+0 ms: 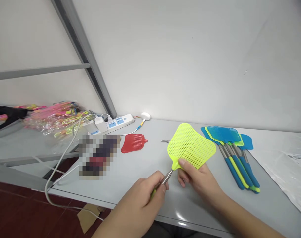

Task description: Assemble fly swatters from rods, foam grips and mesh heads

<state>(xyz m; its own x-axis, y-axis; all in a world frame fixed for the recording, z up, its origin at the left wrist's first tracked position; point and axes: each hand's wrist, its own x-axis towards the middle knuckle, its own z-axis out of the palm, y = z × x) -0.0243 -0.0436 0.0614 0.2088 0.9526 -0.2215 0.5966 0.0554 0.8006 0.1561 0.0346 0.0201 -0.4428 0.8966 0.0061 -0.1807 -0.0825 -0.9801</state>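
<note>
A yellow-green fly swatter with a perforated head and a metal telescopic shaft is held above the table. My left hand is wrapped round its handle, just below the metal part. With thumb on top, my right hand pinches the base of the swatter's head. Partly hidden behind that head, a thin metal rod lies on the table. To the left rests a loose red swatter head. On the right is a stack of blue and yellow-green fly swatters, their handles toward me.
A white power strip with plugs and cables sits at the back left, beside a small white device. Colourful plastic-wrapped bundles lie on the left surface. A blurred-out item is near the left edge. White plastic sheeting covers the right.
</note>
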